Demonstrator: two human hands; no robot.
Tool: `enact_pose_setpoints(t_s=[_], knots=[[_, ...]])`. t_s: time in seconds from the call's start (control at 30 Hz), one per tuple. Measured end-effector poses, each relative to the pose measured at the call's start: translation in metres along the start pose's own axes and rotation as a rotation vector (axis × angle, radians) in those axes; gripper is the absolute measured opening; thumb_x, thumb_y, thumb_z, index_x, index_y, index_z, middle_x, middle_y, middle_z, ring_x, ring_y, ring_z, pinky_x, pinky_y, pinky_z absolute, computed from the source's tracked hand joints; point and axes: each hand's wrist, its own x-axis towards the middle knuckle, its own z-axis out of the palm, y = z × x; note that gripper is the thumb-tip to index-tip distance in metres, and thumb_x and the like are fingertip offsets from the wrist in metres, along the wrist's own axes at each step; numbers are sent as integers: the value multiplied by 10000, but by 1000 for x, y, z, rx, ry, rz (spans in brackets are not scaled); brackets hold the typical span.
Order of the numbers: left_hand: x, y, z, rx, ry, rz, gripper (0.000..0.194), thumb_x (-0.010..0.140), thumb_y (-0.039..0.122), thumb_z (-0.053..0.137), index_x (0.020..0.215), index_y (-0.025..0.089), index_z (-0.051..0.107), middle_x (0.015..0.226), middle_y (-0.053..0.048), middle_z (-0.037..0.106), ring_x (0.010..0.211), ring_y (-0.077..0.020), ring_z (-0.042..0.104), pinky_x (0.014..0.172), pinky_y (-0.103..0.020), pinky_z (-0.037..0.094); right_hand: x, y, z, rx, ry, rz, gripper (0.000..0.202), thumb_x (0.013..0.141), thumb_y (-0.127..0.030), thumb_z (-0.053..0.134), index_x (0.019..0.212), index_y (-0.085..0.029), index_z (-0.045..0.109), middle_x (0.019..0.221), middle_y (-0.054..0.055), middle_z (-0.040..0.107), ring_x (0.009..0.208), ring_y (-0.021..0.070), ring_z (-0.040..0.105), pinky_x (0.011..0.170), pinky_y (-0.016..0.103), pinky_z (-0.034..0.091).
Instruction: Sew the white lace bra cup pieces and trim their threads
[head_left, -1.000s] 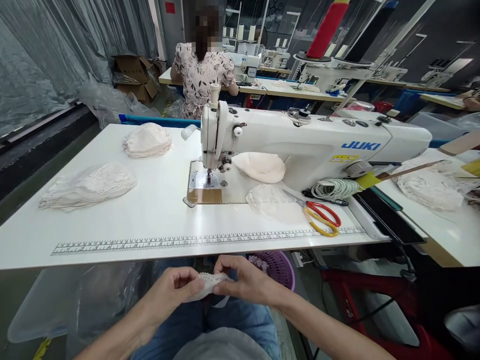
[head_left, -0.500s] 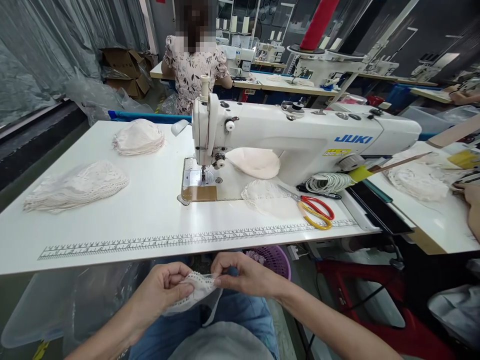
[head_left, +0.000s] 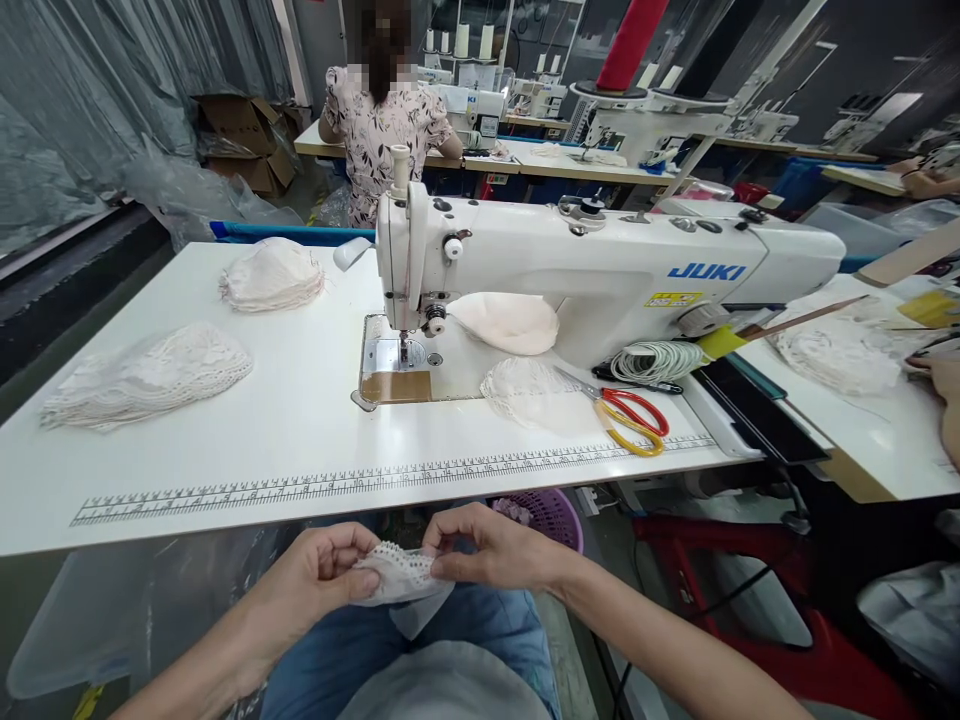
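Between my hands, over my lap and below the table's front edge, is a white lace-edged fabric piece [head_left: 401,576]. My left hand [head_left: 330,568] pinches its left end between thumb and fingers. At its right end my right hand [head_left: 480,545] grips the edge the same way. A loose corner of the cloth hangs down over my jeans. Above on the table stands a white sewing machine [head_left: 600,255], with a cream fabric cup [head_left: 506,322] lying under its arm. A lace piece [head_left: 525,388] lies beside scissors [head_left: 626,415] with red and yellow handles.
Two fabric stacks, one lace-edged [head_left: 150,375] and one plain [head_left: 271,275], lie on the left of the white table [head_left: 300,430]. A printed ruler [head_left: 390,478] runs along the front edge. A purple basket [head_left: 555,515] is underneath. A coiled cord [head_left: 656,362] lies right. Another person [head_left: 386,130] sits ahead.
The fabric has turned a little between my hands, and its hanging part has shifted. Both hands keep their pinch. The view has moved slightly.
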Motion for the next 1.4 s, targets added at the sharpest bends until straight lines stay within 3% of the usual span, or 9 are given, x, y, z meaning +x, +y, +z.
enact_pose_setpoints(t_s=[0.3, 0.43, 0.53, 0.73, 0.87, 1.0, 1.4], knots=[[2, -3, 2, 40, 18, 13, 387, 630, 511, 736, 750, 154, 649, 696, -24, 655, 675, -159, 563, 645, -230, 411, 0, 4, -2, 63, -25, 44, 92, 748, -138, 571, 800, -113, 642, 696, -3, 561, 628, 84, 474, 589, 189, 384], [1, 0, 3, 15, -25, 6, 394, 637, 518, 732, 749, 152, 637, 700, -28, 668, 661, -150, 566, 651, -227, 410, -1, -2, -2, 21, -58, 7, 205, 699, -51, 510, 841, -116, 642, 776, 15, 598, 703, 102, 518, 642, 203, 416], [0, 2, 3, -1, -37, -18, 420, 621, 523, 744, 768, 146, 633, 682, -31, 664, 609, -140, 550, 596, -219, 381, 1, -1, 1, -20, -100, -52, 235, 707, -78, 542, 918, -121, 634, 816, 22, 603, 713, 109, 512, 640, 206, 417], [-2, 1, 0, -46, 22, 1, 406, 592, 486, 776, 746, 143, 624, 658, -31, 675, 583, -135, 541, 597, -226, 360, 2, 7, 2, -101, -69, -36, 166, 724, -45, 512, 817, -125, 625, 745, 5, 581, 697, 107, 526, 646, 205, 423], [-3, 5, 2, -24, 2, 6, 382, 606, 458, 774, 757, 141, 625, 655, -28, 673, 593, -130, 539, 616, -231, 369, 2, 2, 1, -20, -151, -36, 170, 753, -218, 643, 897, -135, 608, 763, -1, 555, 703, 105, 503, 650, 204, 413], [-3, 11, 4, -9, 1, 9, 351, 626, 432, 766, 765, 143, 622, 627, -8, 650, 586, -119, 520, 610, -229, 369, 6, 3, 6, 50, -145, -40, 293, 832, -410, 574, 801, -120, 596, 664, -18, 476, 614, 85, 417, 555, 195, 346], [-3, 8, 0, 29, 44, 31, 428, 716, 546, 652, 867, 146, 670, 772, -44, 682, 728, -166, 579, 691, -235, 416, 5, 3, 6, 89, 8, 35, 349, 670, -444, 729, 720, -108, 651, 617, -21, 505, 587, 85, 426, 553, 202, 346]])
